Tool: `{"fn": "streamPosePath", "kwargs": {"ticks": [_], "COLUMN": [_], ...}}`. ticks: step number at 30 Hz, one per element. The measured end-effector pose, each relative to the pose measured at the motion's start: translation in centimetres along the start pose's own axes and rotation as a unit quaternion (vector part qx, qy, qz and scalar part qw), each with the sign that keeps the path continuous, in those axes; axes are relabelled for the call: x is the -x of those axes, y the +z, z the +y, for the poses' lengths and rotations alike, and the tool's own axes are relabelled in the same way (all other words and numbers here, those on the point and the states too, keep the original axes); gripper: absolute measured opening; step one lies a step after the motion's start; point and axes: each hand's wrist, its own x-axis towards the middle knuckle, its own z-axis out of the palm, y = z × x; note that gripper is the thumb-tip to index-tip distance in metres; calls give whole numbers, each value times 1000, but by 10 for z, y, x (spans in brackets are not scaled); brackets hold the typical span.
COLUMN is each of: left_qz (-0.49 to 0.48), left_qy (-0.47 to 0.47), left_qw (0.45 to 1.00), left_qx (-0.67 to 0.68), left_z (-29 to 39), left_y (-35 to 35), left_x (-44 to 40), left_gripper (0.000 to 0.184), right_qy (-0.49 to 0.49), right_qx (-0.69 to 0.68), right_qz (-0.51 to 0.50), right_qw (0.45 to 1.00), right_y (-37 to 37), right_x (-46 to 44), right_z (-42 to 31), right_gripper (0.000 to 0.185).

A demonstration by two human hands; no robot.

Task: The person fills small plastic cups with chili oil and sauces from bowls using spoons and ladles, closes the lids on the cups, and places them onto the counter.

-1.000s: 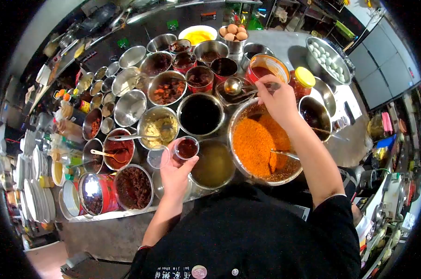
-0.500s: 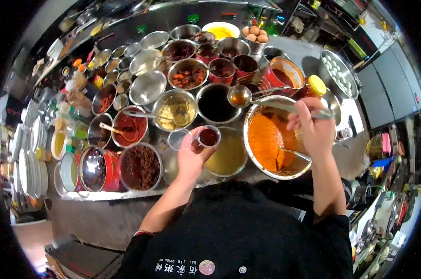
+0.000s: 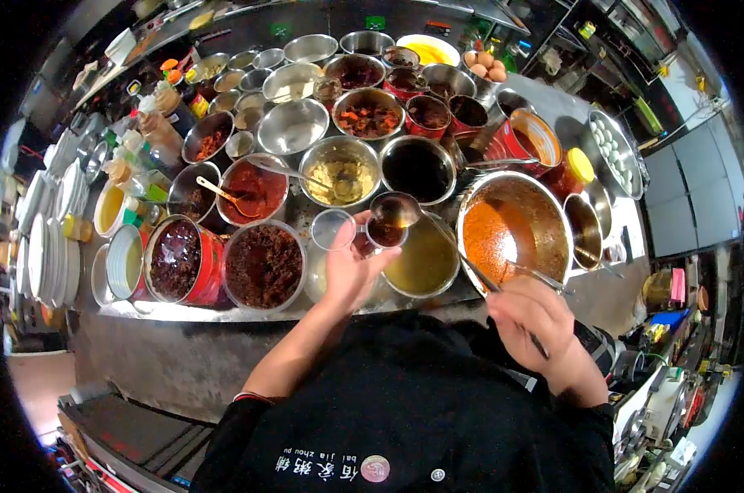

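In the head view, the left hand (image 3: 351,271) has its fingers curled round a small, clear plastic cup (image 3: 385,237) of dark red contents, held above the near edge of the crowded metal surface (image 3: 608,289). A round, clear plastic lid (image 3: 332,230) sits beside the cup at the same hand; whether the two are joined, I cannot tell. The right hand (image 3: 535,316) is closed round the long, dark handle of a round-bowled metal ladle (image 3: 395,210), whose bowl overlaps the cup's mouth; whether they touch is unclear.

The step in hand looks like ladling liquid into the cup. Tipping the ladle would call for a level cup and a slow wrist.

Near the surface's right end, a large steel basin (image 3: 544,205) holds orange sauce and a spoon. Along the near edge stand a shallow pot of yellowish liquid (image 3: 421,267) and a clear tub of dark brown paste (image 3: 264,264). A steel bowl of pale eggs (image 3: 610,152) occupies the far right corner. Beyond the left end are stacked white plates (image 3: 35,255); grey cabinet doors (image 3: 684,189) stand past the right.
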Motion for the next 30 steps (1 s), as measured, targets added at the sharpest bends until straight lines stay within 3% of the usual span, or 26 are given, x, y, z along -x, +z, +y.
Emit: {"fn": "streamPosePath", "kwargs": {"ticks": [3, 6, 9, 12, 14, 17, 24, 28, 30], "left_qz": [4, 0, -9, -8, -8, 0, -73, -100, -126], "left_qy": [-2, -5, 23, 46, 46, 52, 42, 54, 70], "left_qw": [999, 999, 1000, 997, 999, 999, 996, 993, 989], "left_qx": [49, 48, -20, -54, -13, -7, 28, 31, 22], "left_z": [0, 7, 13, 19, 15, 20, 35, 39, 38], "left_y": [-4, -5, -11, -15, -20, -21, -24, -26, -30], "left_x": [2, 4, 6, 10, 13, 19, 35, 43, 46], "left_gripper": [63, 62, 61, 58, 62, 73, 104, 98, 85], "right_qy": [-24, -14, 145, 237, 228, 225, 229, 269, 280], "right_qx": [27, 30, -68, -147, -49, -7, 17, -9, -7], "right_qz": [-23, 19, 166, 220, 160, 108, 54, 9, -10], "right_qw": [999, 999, 973, 935, 959, 968, 972, 963, 960], "right_y": [3, 6, 17, 29, 40, 58, 92, 99, 100], "right_x": [6, 10, 20, 34, 44, 51, 55, 52, 50], "right_z": [-3, -2, 2, 7, 15, 20, 26, 24, 21], "right_gripper": [24, 19, 6, 4, 5, 11, 14, 20, 23]}}
